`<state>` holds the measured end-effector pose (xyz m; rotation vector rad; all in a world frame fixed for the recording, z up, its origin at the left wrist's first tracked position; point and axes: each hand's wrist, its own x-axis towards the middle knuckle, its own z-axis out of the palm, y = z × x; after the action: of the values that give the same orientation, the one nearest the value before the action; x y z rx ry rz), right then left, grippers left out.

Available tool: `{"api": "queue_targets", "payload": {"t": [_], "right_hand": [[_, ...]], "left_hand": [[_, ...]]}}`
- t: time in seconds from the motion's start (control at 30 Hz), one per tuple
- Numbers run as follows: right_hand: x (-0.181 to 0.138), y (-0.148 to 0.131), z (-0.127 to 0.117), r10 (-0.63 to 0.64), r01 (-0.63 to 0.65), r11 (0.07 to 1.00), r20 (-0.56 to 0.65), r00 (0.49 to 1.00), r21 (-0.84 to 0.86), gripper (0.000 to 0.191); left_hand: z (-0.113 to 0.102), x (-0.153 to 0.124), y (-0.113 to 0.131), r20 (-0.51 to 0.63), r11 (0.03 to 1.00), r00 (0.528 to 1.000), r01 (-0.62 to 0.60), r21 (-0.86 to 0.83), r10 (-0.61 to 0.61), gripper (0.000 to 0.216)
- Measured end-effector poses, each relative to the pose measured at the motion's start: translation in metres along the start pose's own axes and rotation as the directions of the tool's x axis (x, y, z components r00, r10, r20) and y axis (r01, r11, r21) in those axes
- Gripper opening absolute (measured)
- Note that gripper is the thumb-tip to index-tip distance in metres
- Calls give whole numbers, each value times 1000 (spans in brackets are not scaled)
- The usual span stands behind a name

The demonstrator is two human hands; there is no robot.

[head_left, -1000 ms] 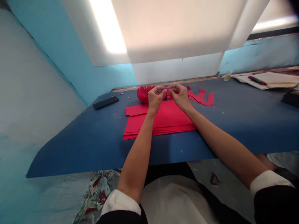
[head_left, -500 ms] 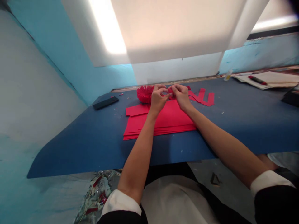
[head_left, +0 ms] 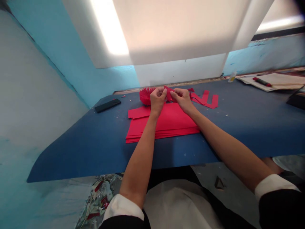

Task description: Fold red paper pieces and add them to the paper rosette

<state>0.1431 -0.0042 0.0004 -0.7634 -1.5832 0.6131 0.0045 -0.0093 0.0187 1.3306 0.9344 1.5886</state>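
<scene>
A small folded piece of red paper (head_left: 168, 93) is pinched between my two hands, above the far edge of a stack of red paper sheets (head_left: 175, 117). My left hand (head_left: 157, 99) grips its left side, and my right hand (head_left: 182, 97) grips its right side. Just behind my left hand sits a round, spiky red paper piece (head_left: 145, 96), partly hidden by it. A shorter red paper strip (head_left: 139, 112) lies on the stack's left part. Cut red strips (head_left: 207, 99) are spread on the table to the right of my right hand.
On the blue table (head_left: 95, 143) a flat black object (head_left: 107, 105) lies to the left. Toward the right back are a small bottle (head_left: 232, 77), papers (head_left: 283, 79) and a red-and-dark marker (head_left: 262, 81). Litter (head_left: 102, 197) covers the floor below the left side.
The folded red paper has turned and now shows a larger pointed face between my hands. My left hand has shifted slightly left, and its fingers have drawn in.
</scene>
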Motion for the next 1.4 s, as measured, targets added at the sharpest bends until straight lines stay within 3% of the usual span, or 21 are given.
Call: {"api": "queue_targets", "payload": {"t": [0.1,0.27,0.47,0.67,0.8,0.97,1.13,1.3,1.4], "right_hand": [[0,4,-1,9,-9,1000,-8,1000,24,59],[0,4,-2,-18,18,1000,-86,996,2,27],[-1,6,3,-104,103,994,-58,993,-22,10],[3,10,2,-43,55,996,-155,987,75,12],[5,10,1,-39,54,995,-172,984,86,19],[5,10,0,-30,41,997,-184,982,59,29],[4,6,0,-14,24,998,-197,980,51,36],[4,4,1,-13,21,999,-188,982,44,36],[4,6,0,-14,18,1000,-190,982,19,38]], "left_hand": [[0,0,-1,-11,999,1000,21,-26,-21,24],[-3,2,-7,-51,993,998,20,-113,-26,21],[-7,10,-23,47,985,998,-41,-165,49,37],[-8,12,-25,136,978,981,-113,-177,138,25],[-8,12,-24,164,973,966,-174,-149,198,30],[-8,13,-26,132,970,967,-200,-140,219,33],[-7,12,-22,130,980,973,-180,-91,190,20],[-7,11,-16,18,960,960,-278,-24,278,15],[-7,9,-12,15,954,954,-298,-13,298,15]]}}
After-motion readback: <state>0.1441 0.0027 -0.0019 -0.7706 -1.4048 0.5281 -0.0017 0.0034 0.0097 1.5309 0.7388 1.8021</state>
